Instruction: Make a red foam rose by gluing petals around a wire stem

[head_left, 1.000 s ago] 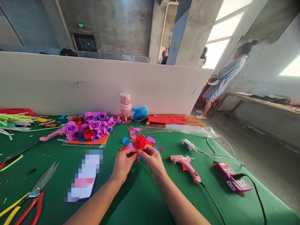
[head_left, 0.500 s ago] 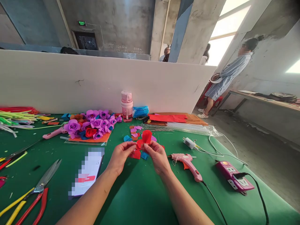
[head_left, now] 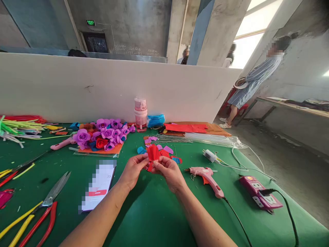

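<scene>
Above the smooth green tabletop point(head_left: 154, 216), your left hand point(head_left: 132, 170) and right hand point(head_left: 170, 171) pinch a curved, bright-red, papery petal point(head_left: 153, 152) from either side, its long axis roughly upright, its broad end beyond your fingertips, neither hand clearly nearer.

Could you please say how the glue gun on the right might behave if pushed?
Lying on its side, the pink glue gun would probably slide, not roll. The black cord trailing from its handle may tug it.
</scene>
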Demonstrator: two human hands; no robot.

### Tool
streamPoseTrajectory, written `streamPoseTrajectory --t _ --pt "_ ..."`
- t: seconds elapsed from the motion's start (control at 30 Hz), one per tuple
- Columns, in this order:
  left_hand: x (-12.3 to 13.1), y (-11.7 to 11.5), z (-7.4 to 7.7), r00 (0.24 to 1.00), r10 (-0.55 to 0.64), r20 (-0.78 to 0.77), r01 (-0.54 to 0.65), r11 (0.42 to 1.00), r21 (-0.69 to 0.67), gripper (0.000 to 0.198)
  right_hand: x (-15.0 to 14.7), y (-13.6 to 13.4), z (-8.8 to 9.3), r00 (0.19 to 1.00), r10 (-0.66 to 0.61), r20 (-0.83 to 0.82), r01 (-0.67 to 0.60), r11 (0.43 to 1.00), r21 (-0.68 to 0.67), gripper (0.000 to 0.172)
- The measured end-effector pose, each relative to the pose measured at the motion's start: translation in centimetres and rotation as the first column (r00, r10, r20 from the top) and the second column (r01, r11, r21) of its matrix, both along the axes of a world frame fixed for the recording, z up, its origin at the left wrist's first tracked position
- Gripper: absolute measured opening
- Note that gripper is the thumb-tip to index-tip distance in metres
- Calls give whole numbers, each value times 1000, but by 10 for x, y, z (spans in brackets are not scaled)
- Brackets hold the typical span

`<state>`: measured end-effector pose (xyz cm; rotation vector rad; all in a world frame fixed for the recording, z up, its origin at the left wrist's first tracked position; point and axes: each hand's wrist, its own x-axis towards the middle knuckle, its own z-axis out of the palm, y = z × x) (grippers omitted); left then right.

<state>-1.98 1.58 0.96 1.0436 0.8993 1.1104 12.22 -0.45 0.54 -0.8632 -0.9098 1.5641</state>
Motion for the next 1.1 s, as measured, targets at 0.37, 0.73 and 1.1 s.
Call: streamPoseTrajectory --t 0.37,0.73,1.1 --pt "1 -1 2 999 35 -16 -34 999 26 20 1 0 0 1000 -5 29 5 1000 -4 27" --pt "2 1 -2 996 86 -29 -87 996 -20 21 0 0 0 993 -57 106 58 998 -9 28" --pt "3 2 -5 992 122 -36 -124 991 -58 22 -3 2 -6 969 -140 203 133 990 48 23"
